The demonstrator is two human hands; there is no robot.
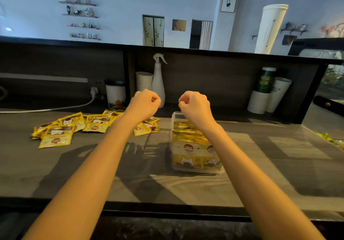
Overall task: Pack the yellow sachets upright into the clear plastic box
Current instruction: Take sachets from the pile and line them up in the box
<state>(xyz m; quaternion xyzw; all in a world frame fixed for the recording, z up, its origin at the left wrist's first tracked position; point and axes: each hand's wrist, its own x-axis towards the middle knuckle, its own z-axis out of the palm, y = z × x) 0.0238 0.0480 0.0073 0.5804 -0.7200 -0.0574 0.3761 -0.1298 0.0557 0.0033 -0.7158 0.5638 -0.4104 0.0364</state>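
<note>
1. Left hand point(144, 103): up in the air over the back edge of the counter point(186, 185), fingers curled into a fist, nothing seen inside.
2. Right hand point(194, 105): up in the air too, just beside the left hand but not touching it, fingers curled into a fist, nothing seen inside.
3. Clear box point(176, 113): sits on the counter a bit right of the middle, with its far end under the right hand.
4. Yellow sachets in the box point(189, 137): stand on end in a tight row and fill most of it, with cat pictures showing through the near wall.
5. Loose sachets point(74, 126): lie flat in a messy pile toward the back left of the counter, some on top of others, with the right end of the pile near the box and partly hidden by the left arm.
6. More yellow bits point(331, 139): lie at the right edge of the counter, too small to tell what.
7. Spray bottle point(157, 83): stands upright behind the counter, between the two hands.
8. Stacks of paper cups point(260, 98): stand at the back right.
9. White cable point(55, 107): runs along the back left.
</note>
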